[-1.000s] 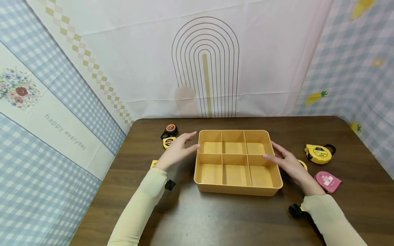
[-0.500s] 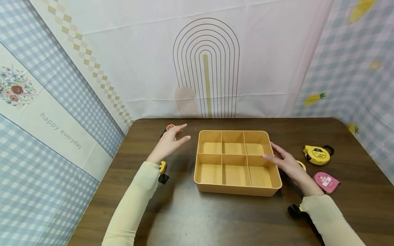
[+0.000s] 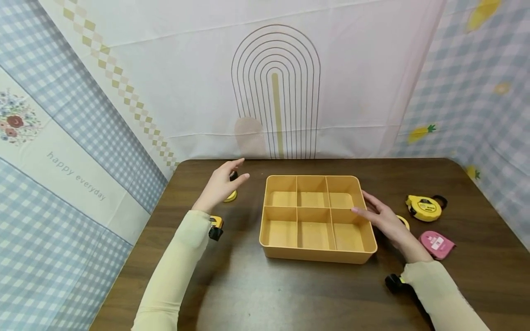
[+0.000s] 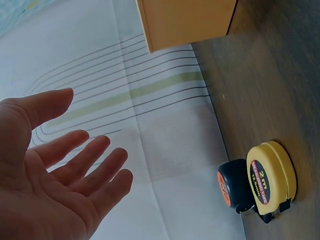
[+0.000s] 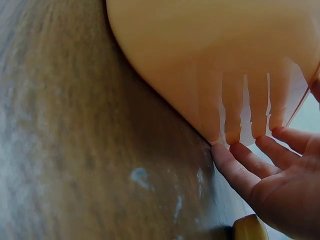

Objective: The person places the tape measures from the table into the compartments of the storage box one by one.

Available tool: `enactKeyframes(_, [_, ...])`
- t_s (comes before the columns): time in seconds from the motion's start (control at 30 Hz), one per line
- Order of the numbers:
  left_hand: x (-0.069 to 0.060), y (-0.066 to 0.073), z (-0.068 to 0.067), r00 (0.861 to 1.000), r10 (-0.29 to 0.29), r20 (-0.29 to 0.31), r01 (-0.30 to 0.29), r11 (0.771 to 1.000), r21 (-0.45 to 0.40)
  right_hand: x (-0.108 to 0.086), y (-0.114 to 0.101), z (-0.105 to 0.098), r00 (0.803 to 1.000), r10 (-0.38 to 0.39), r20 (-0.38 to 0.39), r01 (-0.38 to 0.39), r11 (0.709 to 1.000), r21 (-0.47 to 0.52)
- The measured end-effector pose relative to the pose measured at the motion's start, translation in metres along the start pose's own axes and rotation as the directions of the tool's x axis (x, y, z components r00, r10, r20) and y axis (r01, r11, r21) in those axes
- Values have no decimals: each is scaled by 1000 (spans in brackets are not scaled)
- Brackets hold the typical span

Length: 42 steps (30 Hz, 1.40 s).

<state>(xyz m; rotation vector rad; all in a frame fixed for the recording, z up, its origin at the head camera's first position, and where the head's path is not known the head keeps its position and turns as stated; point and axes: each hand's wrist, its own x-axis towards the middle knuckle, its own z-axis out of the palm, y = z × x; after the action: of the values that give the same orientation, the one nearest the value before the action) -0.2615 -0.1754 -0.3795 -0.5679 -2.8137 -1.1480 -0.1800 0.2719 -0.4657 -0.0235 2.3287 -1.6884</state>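
"What's out of sight left of the box (image 3: 318, 255)?"

"In the head view, my left hand (image 3: 217, 187) covers part of the black tape measure (image 4: 237, 184) and yellow tape measure (image 4: 276, 175); my left sleeve (image 3: 178, 262) partly hides a yellow-and-black thing (image 3: 215, 232)."

"And right of it?"

"Behind my right hand (image 3: 390, 224) only a curved edge of a yellow thing (image 3: 403, 222) shows. The label (image 3: 435, 242) on the pink tape measure (image 3: 446, 250) reads too small. The right wrist view crops my thumb (image 5: 316, 89)."
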Motion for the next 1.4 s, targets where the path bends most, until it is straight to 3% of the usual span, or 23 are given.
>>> enactKeyframes(0.33, [5,-11,-2,996,-87,-15,86,995,-42,1,2,0,1000,-25,-13,26,999,23])
enactKeyframes(0.77, [12,-18,-1,992,-103,-73,104,995,9,0,3,1,999,-27,-24,28,1000,13])
enactKeyframes(1.07, [13,-31,-2,988,-114,-106,120,991,52,1,3,1,999,-29,-12,29,999,14])
enactKeyframes(1.4, [15,-48,-3,990,-108,-87,113,992,49,0,4,0,999,-28,-19,28,999,16])
